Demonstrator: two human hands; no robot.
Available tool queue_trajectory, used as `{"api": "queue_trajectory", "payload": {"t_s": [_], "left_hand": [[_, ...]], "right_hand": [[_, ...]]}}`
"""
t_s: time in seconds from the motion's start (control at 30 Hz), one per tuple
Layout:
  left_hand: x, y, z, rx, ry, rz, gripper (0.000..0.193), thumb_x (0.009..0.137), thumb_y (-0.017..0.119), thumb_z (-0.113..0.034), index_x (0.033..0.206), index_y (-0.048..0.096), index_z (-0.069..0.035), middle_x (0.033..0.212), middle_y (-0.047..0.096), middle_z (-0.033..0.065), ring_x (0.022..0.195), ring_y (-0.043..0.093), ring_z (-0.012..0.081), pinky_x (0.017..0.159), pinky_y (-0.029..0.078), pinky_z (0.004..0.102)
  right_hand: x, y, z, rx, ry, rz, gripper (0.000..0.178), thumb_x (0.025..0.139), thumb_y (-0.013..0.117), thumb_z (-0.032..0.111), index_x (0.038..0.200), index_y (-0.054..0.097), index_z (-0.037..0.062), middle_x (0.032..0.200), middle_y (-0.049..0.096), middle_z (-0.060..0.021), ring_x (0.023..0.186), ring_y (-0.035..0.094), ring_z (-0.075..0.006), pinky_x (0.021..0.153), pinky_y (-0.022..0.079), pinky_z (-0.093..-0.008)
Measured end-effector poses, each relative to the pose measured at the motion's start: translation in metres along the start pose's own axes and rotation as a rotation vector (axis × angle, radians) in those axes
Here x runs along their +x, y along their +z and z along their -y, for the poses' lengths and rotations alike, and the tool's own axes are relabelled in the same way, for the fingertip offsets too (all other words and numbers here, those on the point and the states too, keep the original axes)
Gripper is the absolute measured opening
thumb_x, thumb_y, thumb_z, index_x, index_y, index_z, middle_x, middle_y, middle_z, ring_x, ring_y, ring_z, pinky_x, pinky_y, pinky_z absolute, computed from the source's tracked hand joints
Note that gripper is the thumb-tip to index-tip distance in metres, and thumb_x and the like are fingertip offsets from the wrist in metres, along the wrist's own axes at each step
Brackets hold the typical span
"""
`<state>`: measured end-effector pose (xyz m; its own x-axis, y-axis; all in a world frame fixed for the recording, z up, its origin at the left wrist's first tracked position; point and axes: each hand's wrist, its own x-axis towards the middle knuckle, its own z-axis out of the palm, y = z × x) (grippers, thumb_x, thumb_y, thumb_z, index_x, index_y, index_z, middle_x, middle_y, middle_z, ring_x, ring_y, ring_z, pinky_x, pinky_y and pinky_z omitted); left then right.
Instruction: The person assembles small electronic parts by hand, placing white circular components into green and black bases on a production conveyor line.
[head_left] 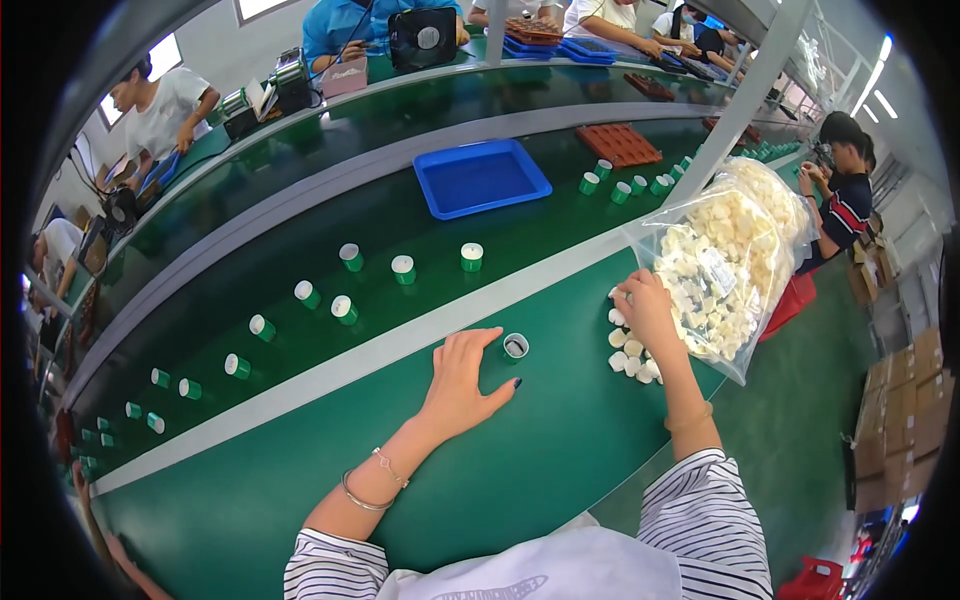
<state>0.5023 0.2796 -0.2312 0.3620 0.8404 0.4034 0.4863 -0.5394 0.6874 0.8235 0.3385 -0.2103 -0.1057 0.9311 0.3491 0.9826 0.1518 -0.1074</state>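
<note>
My left hand [462,382] rests on the green worktop with thumb and forefinger spread apart, holding nothing. Just beside those fingers stands a small green-and-white cup [516,346], upright, its top uncovered and something dark inside. To the right, my right hand [648,308] reaches over a loose pile of small cream-white pieces [633,350], its fingers bent down and closed at the upper end of the pile. What its fingertips grip is hidden. Against that hand's right side leans a large clear plastic bag [722,268] full of the same cream-white pieces.
Beyond a pale rail [330,345] runs a green conveyor belt carrying several green cups with white tops [403,268], a blue tray [482,178] and a brown-red tray [620,145]. A metal post [735,110] rises by the bag. Several people work nearby; cardboard boxes [900,420] are stacked right.
</note>
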Motion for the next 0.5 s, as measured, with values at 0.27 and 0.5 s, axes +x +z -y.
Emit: {"api": "queue_trajectory", "payload": {"t_s": [0.27, 0.5], "left_hand": [[-0.003, 0.002, 0.007, -0.018, 0.043, 0.007, 0.065, 0.075, 0.076, -0.015, 0.131, 0.045, -0.007, 0.123, 0.051, 0.0114, 0.119, 0.046, 0.0300, 0.101, 0.034, 0.0424], [-0.001, 0.002, 0.007, 0.012, 0.037, -0.014, 0.066, 0.074, 0.077, -0.013, 0.132, 0.044, -0.007, 0.122, 0.052, 0.0117, 0.119, 0.047, 0.0300, 0.100, 0.036, 0.0414]], "right_hand": [[0.013, -0.022, 0.058, 0.173, -0.158, 0.139, 0.017, 0.084, 0.067, 0.011, 0.095, 0.059, 0.0010, 0.089, 0.064, -0.0167, 0.083, 0.062, -0.0362, 0.073, 0.049, -0.0442], [0.019, -0.032, 0.079, 0.545, -0.197, 0.552, 0.031, 0.084, 0.071, 0.013, 0.111, 0.059, 0.0027, 0.082, 0.063, -0.0094, 0.072, 0.060, -0.0269, 0.068, 0.049, -0.0383]]}}
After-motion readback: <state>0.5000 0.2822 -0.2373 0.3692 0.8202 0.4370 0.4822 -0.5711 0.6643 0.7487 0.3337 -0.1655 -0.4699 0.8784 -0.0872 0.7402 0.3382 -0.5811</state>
